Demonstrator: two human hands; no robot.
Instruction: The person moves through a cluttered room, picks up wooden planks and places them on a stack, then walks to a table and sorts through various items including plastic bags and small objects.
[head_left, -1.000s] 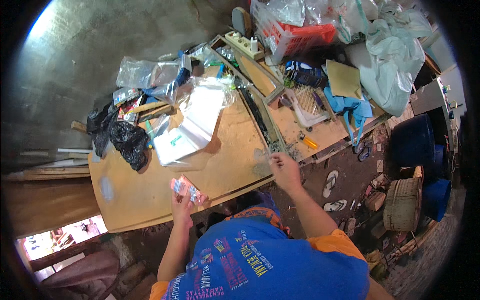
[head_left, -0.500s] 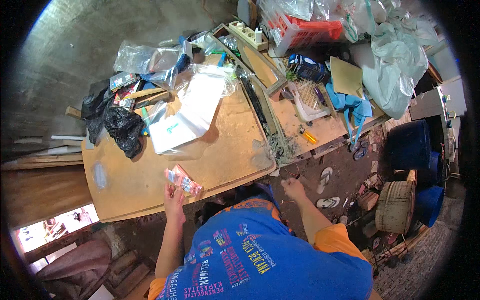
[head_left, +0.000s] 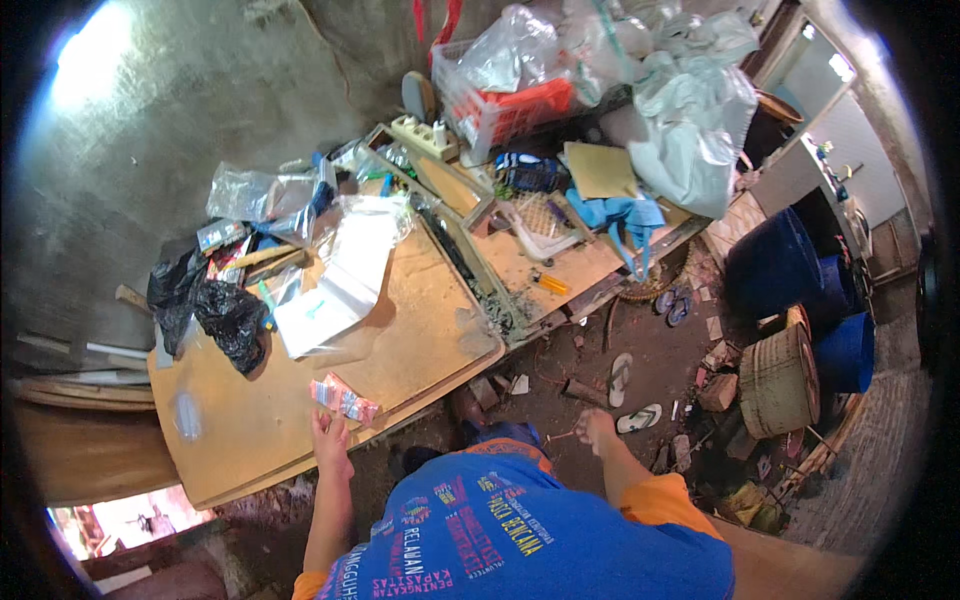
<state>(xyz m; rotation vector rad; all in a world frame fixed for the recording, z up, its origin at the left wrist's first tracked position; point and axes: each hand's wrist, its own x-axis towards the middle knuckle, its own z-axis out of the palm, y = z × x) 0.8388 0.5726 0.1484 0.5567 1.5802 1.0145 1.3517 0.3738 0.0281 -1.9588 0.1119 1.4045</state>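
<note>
A crumpled pink and white packet (head_left: 345,399) is at the front edge of the wooden tabletop (head_left: 420,340). Just below it, my left hand (head_left: 332,445) has its fingers loosely apart, with the tips at the packet's near edge; whether they touch it cannot be made out. My right hand (head_left: 597,432) is over the dirt floor, right of the table, with its fingers curled in. What they close on, if anything, is hidden. A thin reddish stick (head_left: 562,436) shows beside that hand, and I cannot tell whether it is held or lies below.
White paper sheets (head_left: 350,265) and black plastic bags (head_left: 225,315) cover the table's left part. On the right end are a yellow-orange tool (head_left: 550,284) and a blue cloth (head_left: 620,215). Slippers (head_left: 638,418), rubble, blue barrels (head_left: 775,262) and a bucket (head_left: 775,385) stand or lie right.
The view has turned right, so the table appears lower and farther left. My right hand has dropped slightly. My left hand stays beside the packet.
</note>
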